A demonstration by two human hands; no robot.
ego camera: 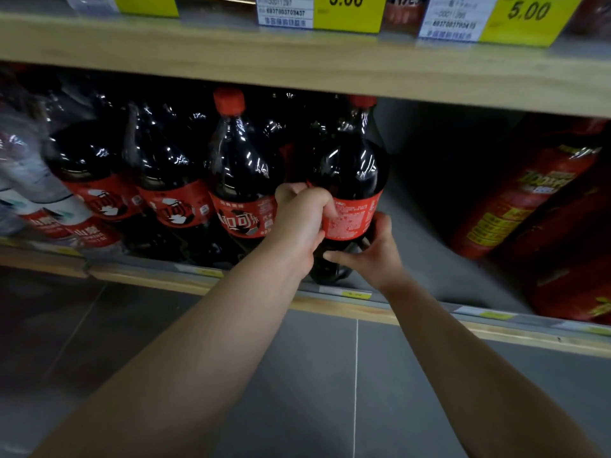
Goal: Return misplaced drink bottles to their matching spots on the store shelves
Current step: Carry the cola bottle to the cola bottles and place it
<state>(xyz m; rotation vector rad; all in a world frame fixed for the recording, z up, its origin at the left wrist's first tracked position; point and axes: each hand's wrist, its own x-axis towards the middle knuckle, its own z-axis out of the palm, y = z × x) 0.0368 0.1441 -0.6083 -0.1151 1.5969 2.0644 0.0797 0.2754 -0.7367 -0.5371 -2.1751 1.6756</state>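
Note:
A large cola bottle [350, 180] with a red cap and red label stands upright on the lower shelf [426, 246], at the right end of a row of matching cola bottles [238, 180]. My left hand [302, 223] grips its left side at the label. My right hand [370, 251] holds its lower right side, thumb across the dark base. The bottle's bottom sits near the shelf's front edge.
Clear water bottles [36, 193] with red labels lie at the far left. Red bottles [529, 193] with yellow print fill the right end, with a bare grey gap between them and the cola. Yellow price tags [347, 11] hang on the wooden shelf above. Grey floor tiles lie below.

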